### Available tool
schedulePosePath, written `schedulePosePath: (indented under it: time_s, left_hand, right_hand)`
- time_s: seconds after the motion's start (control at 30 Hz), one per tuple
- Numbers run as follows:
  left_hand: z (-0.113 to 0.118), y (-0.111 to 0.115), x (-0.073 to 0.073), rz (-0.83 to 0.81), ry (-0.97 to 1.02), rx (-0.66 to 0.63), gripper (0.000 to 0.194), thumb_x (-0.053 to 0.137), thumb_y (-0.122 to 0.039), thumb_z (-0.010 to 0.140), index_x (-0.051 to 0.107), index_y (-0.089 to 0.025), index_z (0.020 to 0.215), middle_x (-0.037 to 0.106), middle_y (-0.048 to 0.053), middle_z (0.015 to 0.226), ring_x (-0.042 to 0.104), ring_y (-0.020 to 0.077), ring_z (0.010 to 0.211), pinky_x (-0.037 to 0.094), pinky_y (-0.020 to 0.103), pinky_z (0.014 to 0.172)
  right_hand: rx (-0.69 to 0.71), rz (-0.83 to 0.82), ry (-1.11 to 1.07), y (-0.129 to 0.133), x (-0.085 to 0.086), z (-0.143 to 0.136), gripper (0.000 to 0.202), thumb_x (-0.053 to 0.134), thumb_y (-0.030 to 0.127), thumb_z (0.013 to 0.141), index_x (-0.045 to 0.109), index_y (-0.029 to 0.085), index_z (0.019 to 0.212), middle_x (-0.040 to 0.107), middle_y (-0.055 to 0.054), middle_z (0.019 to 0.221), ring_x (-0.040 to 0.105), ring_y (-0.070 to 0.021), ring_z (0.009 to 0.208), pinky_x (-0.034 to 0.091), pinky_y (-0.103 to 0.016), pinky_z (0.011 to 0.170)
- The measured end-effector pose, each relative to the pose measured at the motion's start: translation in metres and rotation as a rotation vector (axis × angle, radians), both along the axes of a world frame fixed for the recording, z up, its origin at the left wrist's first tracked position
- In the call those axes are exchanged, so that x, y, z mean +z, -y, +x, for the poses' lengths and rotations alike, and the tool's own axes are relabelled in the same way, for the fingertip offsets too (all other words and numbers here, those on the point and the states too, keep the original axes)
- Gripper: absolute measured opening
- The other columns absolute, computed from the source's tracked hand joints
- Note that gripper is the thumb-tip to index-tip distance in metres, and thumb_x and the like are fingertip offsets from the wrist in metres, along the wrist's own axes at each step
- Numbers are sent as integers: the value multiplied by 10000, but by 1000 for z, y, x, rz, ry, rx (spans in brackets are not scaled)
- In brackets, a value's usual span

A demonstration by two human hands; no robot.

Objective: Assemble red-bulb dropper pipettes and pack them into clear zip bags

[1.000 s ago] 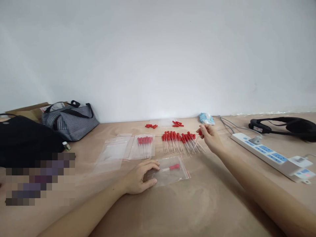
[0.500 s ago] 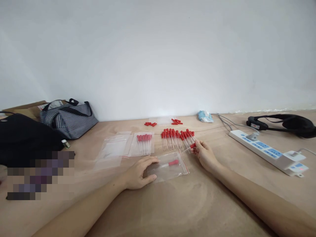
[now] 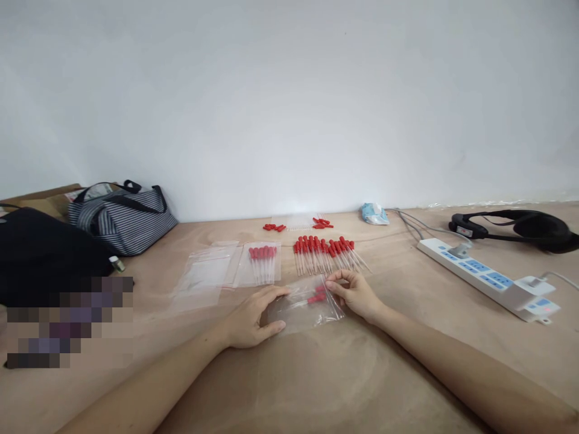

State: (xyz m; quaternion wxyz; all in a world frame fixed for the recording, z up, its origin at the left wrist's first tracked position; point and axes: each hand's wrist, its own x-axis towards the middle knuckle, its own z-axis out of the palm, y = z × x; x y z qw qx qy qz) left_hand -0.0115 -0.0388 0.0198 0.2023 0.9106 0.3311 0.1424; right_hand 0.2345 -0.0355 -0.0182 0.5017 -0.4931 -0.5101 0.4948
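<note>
A clear zip-lock bag (image 3: 298, 319) lies flat on the table between my hands, its red-lined mouth toward the right. Two droppers with red bulbs (image 3: 316, 298) are inside it. My left hand (image 3: 253, 316) rests on the bag's left edge, thumb and fingers spread apart. At the mouth's far corner, my right hand (image 3: 355, 293) pinches the bag's edge; its fingertips partly cover the upper dropper's end. Just beyond lie rows of red-bulbed droppers (image 3: 312, 247). To their left, a filled bag of droppers (image 3: 263, 265) sits beside flat, clear bags (image 3: 205, 271).
Loose red bulbs (image 3: 274, 227) and clear tubes (image 3: 298, 224) lie near the wall. A power strip (image 3: 488, 277), black headset (image 3: 515, 229) and blue-white packet (image 3: 374, 213) are on the right. A striped bag (image 3: 136, 220), black cloth (image 3: 45, 259) and small vial (image 3: 116, 264) stand left.
My right hand has moved left to the bag's mouth, and the dropper it held is now inside the bag beside the first one. My left hand has stayed in place.
</note>
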Motion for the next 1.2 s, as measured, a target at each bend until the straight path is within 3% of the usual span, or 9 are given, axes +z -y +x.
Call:
schedulePosePath:
  time_s: [0.33,0.57,0.7,0.83,0.97,1.03,1.2]
  left_hand:
    - [-1,0,-2,3,-27,6,478,508,-310,779,361,-221,1225,442,69,1252,410,234,1138,335,394,956]
    - [-1,0,-2,-9,-37,11,479,514,-308,774,367,-234,1224,443,54,1259,398,237,1153,328,401,961]
    - [-1,-2,-4,10,-26,-6,470,519,-301,772,386,-237,1217,458,48,1251,387,238,1166,323,406,966]
    - [-1,-4,-5,18,-16,-37,419,520,-301,779,436,-235,1184,470,37,1246,385,220,1172,301,396,989]
    - [-2,-5,-6,14,-7,-48,409,522,-307,781,451,-230,1177,460,39,1257,383,212,1176,308,382,990]
    - [-2,-4,-5,10,-9,-46,411,522,-310,781,451,-230,1178,461,41,1257,379,216,1179,310,388,987]
    - [-2,-4,-5,5,-1,-41,409,527,-312,776,459,-233,1172,466,42,1254,390,220,1173,306,399,989]
  right_hand:
    - [-141,109,299,-4,-13,6,168,601,301,637,607,174,748,597,-8,647,491,-97,457,391,-231,433]
    - [-37,48,88,6,-3,-1,314,611,320,619,561,160,884,620,-28,731,516,-89,471,397,-208,411]
    - [55,14,41,7,1,-7,475,592,390,628,483,171,1036,597,3,708,371,-41,337,281,-185,315]
    - [-188,205,212,-13,-2,15,360,555,394,657,533,163,932,538,15,646,444,-83,461,363,-215,445]
    - [-457,285,673,-46,1,53,221,513,349,687,604,164,766,565,-30,698,518,-153,638,390,-257,576]
    - [-568,261,837,-61,5,66,211,517,326,685,626,168,773,580,-59,787,537,-178,729,393,-273,644]
    - [-599,116,869,-97,12,70,325,542,389,681,654,158,881,589,-111,908,566,-190,790,394,-275,716]
